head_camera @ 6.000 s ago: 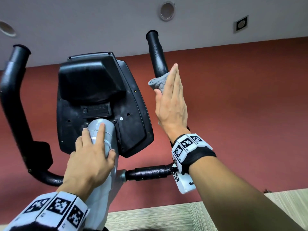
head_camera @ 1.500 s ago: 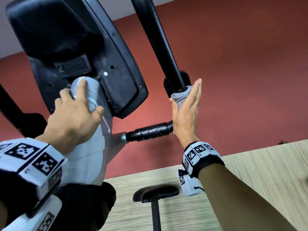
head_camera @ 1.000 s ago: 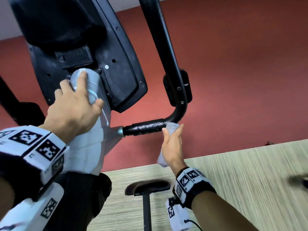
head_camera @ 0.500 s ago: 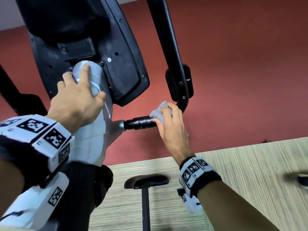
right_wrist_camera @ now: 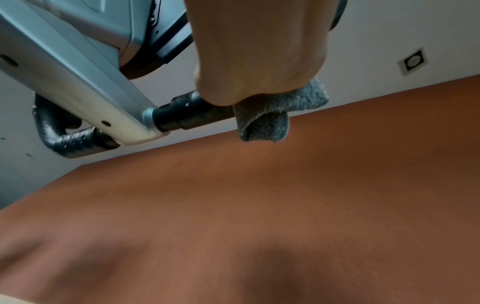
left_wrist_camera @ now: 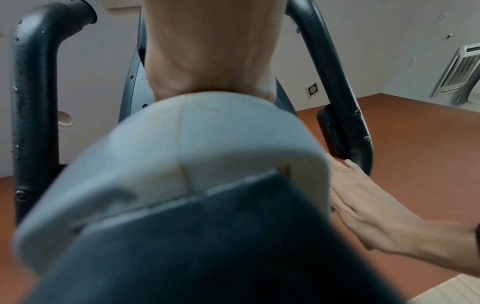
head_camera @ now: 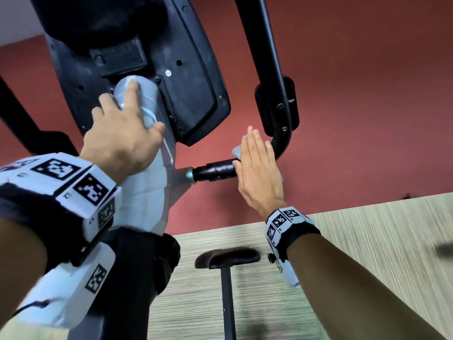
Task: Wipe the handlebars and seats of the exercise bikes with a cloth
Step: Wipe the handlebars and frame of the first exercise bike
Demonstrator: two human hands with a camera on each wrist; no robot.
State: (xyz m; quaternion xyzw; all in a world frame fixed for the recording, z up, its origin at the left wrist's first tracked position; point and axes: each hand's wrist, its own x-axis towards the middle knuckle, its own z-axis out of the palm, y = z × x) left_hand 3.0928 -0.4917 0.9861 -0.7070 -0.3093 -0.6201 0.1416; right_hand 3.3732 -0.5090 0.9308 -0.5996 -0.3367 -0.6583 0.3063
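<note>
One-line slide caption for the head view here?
Right hand presses a grey cloth against the bike's handlebar while the left hand rests on the silver post.

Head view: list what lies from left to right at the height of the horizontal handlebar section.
left hand → grey column → black handlebar → right hand pressing the grey cloth → red wall

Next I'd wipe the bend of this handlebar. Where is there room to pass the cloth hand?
Open gap between console and upright bar, above the right hand. Crowded at the post, where the left hand rests.
</note>
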